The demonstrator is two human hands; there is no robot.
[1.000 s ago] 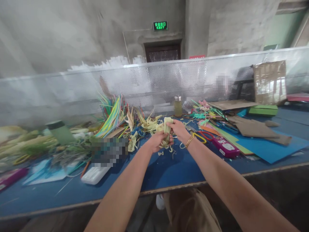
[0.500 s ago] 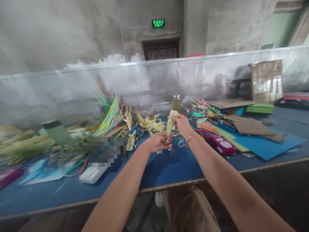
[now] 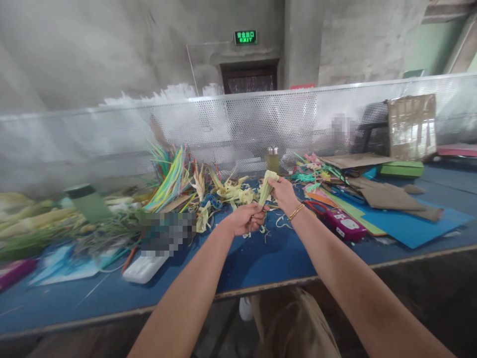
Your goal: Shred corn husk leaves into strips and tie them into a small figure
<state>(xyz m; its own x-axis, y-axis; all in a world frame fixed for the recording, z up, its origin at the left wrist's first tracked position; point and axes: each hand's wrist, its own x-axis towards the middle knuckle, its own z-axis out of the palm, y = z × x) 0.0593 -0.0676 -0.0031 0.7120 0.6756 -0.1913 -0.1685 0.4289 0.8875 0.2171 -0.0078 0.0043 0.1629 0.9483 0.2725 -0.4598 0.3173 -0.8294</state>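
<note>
Both my hands hold one pale yellow-green strip of husk (image 3: 266,187) above the blue table (image 3: 257,258). My left hand (image 3: 245,219) is closed around its lower end. My right hand (image 3: 283,193), with a gold bracelet at the wrist, pinches the upper end, which stands tilted up. Small husk scraps (image 3: 265,229) lie on the table just below my hands. A loose heap of pale husk pieces (image 3: 233,191) lies right behind my left hand.
Coloured strips (image 3: 169,176) fan up at the back left by a green-capped jar (image 3: 88,203). A small bottle (image 3: 272,159) stands by the perforated metal screen (image 3: 238,124). A pink case (image 3: 342,223), coloured paper sheets (image 3: 410,226) and cardboard (image 3: 387,199) lie to the right. A white box (image 3: 144,268) lies left.
My right hand has lifted the top of the husk strip up and to the right, so the strip stands taller. My left hand keeps hold of the lower end.
</note>
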